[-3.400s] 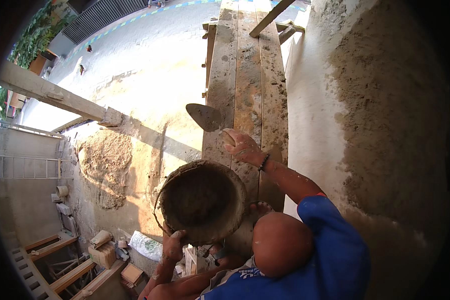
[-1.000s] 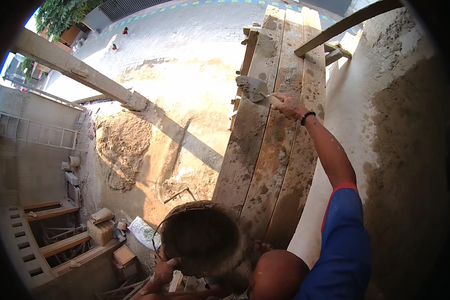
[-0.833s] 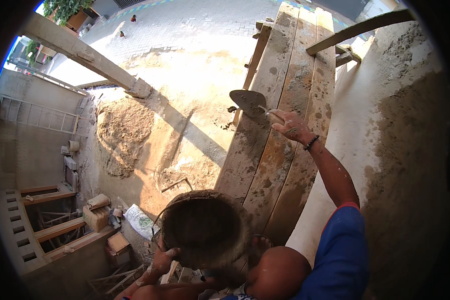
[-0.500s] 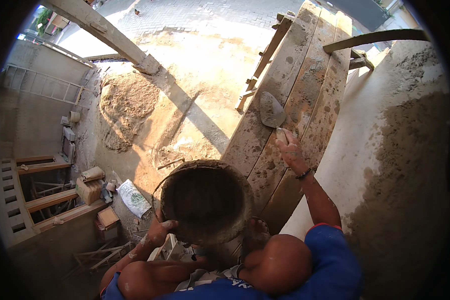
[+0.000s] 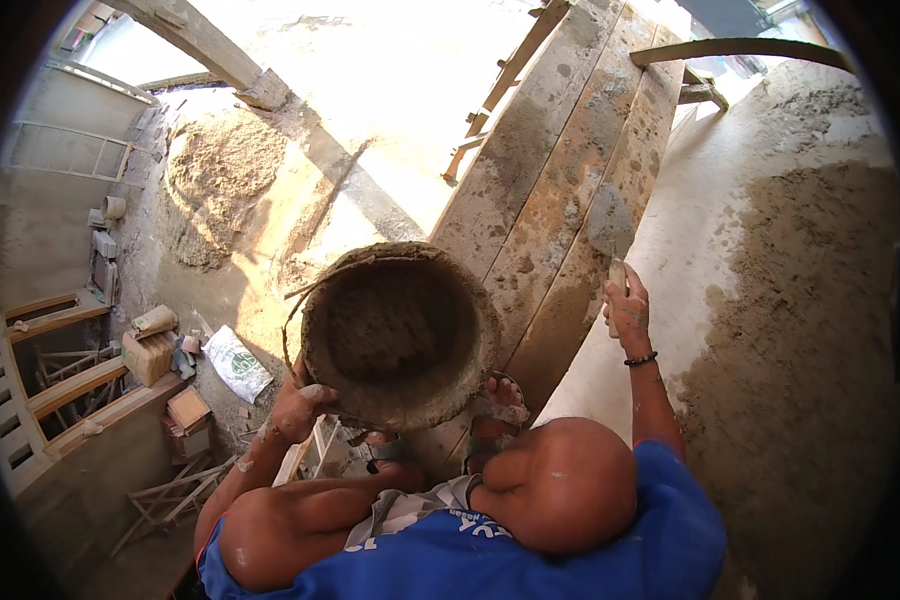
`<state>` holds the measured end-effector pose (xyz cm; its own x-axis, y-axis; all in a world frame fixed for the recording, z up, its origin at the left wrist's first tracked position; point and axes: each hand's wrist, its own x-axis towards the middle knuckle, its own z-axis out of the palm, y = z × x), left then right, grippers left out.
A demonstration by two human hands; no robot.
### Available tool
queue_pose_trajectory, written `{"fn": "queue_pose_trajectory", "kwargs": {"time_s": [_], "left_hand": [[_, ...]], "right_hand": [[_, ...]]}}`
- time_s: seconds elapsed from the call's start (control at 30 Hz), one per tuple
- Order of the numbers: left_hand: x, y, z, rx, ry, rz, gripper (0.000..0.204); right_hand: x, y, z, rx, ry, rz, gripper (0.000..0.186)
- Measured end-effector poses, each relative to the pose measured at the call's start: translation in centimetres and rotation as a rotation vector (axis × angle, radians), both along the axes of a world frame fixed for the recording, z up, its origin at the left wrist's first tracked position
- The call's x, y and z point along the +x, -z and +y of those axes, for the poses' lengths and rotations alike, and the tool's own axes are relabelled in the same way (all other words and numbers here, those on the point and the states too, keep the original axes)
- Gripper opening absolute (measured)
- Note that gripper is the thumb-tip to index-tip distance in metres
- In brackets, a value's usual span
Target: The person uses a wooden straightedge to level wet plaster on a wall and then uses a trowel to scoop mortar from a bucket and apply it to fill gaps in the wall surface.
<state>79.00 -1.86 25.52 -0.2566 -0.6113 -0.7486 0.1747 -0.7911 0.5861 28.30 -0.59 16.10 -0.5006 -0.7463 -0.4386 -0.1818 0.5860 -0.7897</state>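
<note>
My left hand (image 5: 302,408) grips the lower left rim of a round, mortar-crusted bucket (image 5: 478,330). The bucket is tipped so its dark inside faces me; a thin coating of mortar shows within. In my right hand (image 5: 627,312) is the handle of a trowel (image 5: 610,220), its grey, mortar-smeared blade pointing away from me over the right edge of the planks (image 5: 530,200). Beside that hand, on the right, stands a pale wall (image 5: 710,230) with a broad patch of wet brown mortar (image 5: 810,290).
I squat on the plank platform, sandalled feet near the bucket. A curved wooden piece (image 5: 740,48) crosses the planks' far end. Lower down on the left lie a sand heap (image 5: 220,170), a white sack (image 5: 236,364), cardboard boxes (image 5: 148,355) and wooden frames (image 5: 80,388). A post (image 5: 195,40) slants at the upper left.
My right hand has brought the trowel rightward and nearer, from the middle of the planks to their edge by the wall. The bucket tilts more toward me, and the view has shifted.
</note>
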Motion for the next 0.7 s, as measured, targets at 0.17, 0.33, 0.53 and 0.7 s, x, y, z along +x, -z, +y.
{"fn": "queue_pose_trajectory", "kwargs": {"time_s": [0.17, 0.33, 0.53, 0.7], "left_hand": [[0.3, 0.5, 0.4, -0.014, -0.017, 0.012, 0.076], [0.6, -0.3, 0.1, 0.039, 0.007, 0.016, 0.073], [0.5, 0.0, -0.2, 0.001, -0.024, 0.077, 0.070], [1.7, 1.6, 1.2, 0.040, -0.091, 0.125, 0.064]], "right_hand": [[7.2, 0.1, 11.0, 0.193, 0.054, -0.114, 0.056], [16.0, 2.6, 10.3, 0.076, -0.120, -0.193, 0.047], [13.7, 2.7, -1.4, -0.382, -0.892, 0.290, 0.051], [13.2, -3.8, -3.7, 0.062, -0.288, -0.434, 0.036]]}}
